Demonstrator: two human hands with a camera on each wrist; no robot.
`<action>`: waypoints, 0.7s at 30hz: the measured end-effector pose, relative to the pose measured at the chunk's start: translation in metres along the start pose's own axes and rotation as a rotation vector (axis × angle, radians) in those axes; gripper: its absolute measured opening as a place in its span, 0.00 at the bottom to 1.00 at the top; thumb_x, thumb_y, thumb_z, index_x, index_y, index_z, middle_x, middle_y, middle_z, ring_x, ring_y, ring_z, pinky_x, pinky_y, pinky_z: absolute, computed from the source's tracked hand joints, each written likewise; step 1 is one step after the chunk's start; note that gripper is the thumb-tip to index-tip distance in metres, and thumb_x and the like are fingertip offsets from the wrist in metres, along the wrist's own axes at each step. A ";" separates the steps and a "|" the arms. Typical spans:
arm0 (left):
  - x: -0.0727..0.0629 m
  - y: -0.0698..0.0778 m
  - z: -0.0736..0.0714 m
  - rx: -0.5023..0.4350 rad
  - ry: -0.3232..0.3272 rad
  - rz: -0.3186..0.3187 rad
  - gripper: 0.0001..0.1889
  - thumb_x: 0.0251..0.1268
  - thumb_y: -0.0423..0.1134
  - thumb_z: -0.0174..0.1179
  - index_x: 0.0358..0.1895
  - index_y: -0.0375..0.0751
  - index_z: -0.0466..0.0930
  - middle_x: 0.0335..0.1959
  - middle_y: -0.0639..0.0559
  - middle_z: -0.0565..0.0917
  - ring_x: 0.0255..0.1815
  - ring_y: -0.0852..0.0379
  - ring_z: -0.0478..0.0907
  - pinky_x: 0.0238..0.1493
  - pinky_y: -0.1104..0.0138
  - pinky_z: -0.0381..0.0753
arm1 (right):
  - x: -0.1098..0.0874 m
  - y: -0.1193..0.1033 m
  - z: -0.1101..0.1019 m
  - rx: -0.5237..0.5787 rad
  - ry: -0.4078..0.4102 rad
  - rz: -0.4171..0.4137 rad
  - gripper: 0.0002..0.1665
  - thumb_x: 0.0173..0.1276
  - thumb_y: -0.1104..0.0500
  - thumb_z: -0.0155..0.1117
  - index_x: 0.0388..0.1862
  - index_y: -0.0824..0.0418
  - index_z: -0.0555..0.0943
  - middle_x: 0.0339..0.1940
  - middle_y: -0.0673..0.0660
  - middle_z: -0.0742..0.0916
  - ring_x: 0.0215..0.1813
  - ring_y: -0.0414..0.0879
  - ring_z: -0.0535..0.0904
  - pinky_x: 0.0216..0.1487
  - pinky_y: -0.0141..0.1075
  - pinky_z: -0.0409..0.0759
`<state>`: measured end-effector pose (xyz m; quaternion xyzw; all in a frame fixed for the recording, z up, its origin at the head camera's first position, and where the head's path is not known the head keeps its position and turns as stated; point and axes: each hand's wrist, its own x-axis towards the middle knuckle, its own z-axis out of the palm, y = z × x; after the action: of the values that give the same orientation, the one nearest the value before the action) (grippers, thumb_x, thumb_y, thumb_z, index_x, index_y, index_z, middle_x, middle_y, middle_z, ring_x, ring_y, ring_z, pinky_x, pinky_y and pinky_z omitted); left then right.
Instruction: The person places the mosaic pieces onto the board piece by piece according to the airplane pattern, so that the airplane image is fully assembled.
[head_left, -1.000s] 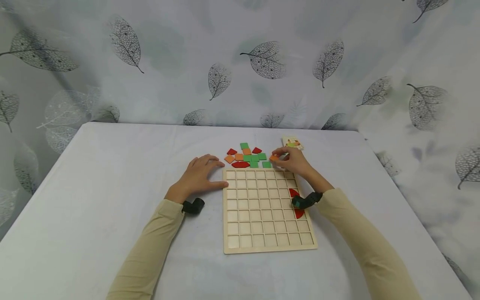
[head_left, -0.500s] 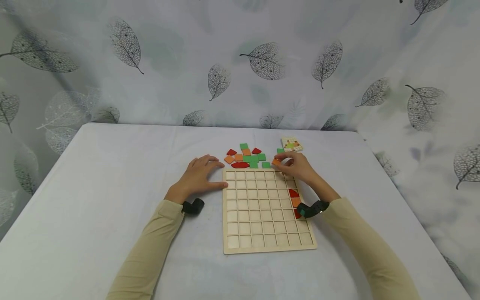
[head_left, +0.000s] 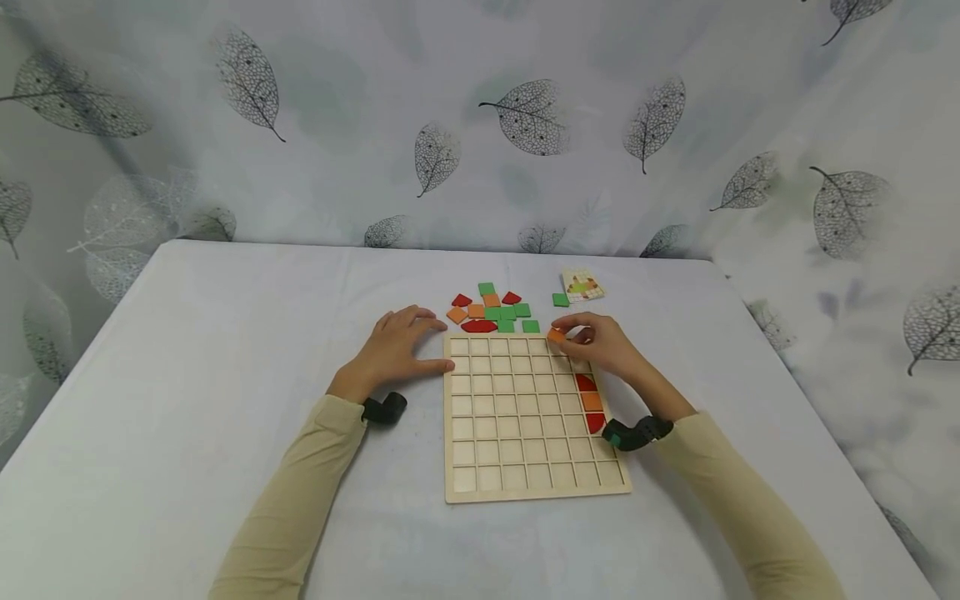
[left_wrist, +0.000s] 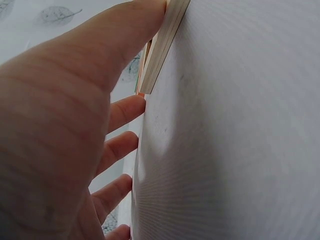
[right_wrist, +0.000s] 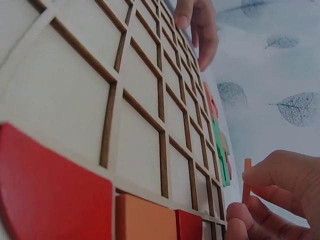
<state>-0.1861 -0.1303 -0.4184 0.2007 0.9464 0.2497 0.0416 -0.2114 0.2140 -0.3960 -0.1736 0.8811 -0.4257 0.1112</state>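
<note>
A pale wooden grid board point(head_left: 517, 425) lies flat on the white table. Along its right side sit two red pieces with an orange square tile point(head_left: 592, 402) between them, filling three cells in a line. My right hand point(head_left: 600, 342) pinches another orange tile point(right_wrist: 247, 181) between thumb and fingers, above the board's far right corner. At the far left corner, my left hand point(head_left: 393, 346) lies with its fingers spread on the cloth. Its thumb point(left_wrist: 120, 35) rests against the board's left edge; the left wrist view shows the contact.
Beyond the board's far edge lies a loose group of green tiles point(head_left: 507, 313), orange tiles and red pieces. A red long piece point(head_left: 478, 326) is close to that edge. Farther right are a single green tile point(head_left: 560, 299) and a small picture card point(head_left: 582, 285).
My right hand has come nearer with the orange tile, from behind the board to over its far corner. This uncovers the lone green tile and the placed pieces. My left hand stays put.
</note>
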 end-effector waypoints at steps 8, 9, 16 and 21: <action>0.001 -0.002 0.001 0.010 0.006 0.010 0.35 0.56 0.62 0.66 0.63 0.47 0.75 0.66 0.45 0.69 0.72 0.45 0.60 0.75 0.47 0.47 | -0.013 -0.003 -0.002 -0.022 -0.013 -0.025 0.22 0.67 0.62 0.66 0.57 0.70 0.79 0.53 0.68 0.82 0.39 0.51 0.81 0.36 0.31 0.79; 0.002 -0.003 0.002 0.011 0.007 0.011 0.35 0.56 0.62 0.66 0.64 0.48 0.75 0.66 0.46 0.69 0.72 0.45 0.60 0.75 0.47 0.47 | -0.014 -0.002 -0.003 -0.027 -0.012 -0.030 0.22 0.67 0.62 0.66 0.57 0.69 0.79 0.53 0.68 0.82 0.39 0.51 0.80 0.36 0.31 0.79; 0.001 -0.003 0.002 0.002 0.005 0.011 0.35 0.56 0.62 0.66 0.64 0.47 0.75 0.66 0.45 0.69 0.71 0.45 0.60 0.75 0.46 0.47 | -0.023 0.007 -0.008 -0.013 -0.046 -0.054 0.20 0.66 0.65 0.66 0.56 0.68 0.79 0.50 0.66 0.83 0.37 0.47 0.79 0.37 0.30 0.79; 0.001 -0.002 0.002 0.006 0.002 0.009 0.35 0.56 0.62 0.66 0.64 0.47 0.74 0.67 0.45 0.69 0.72 0.44 0.60 0.75 0.46 0.47 | -0.031 0.008 -0.007 -0.022 -0.052 -0.062 0.20 0.66 0.64 0.66 0.56 0.67 0.80 0.52 0.64 0.83 0.38 0.46 0.79 0.39 0.30 0.79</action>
<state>-0.1877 -0.1310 -0.4209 0.2047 0.9463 0.2470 0.0392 -0.1873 0.2363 -0.3961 -0.2129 0.8768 -0.4144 0.1191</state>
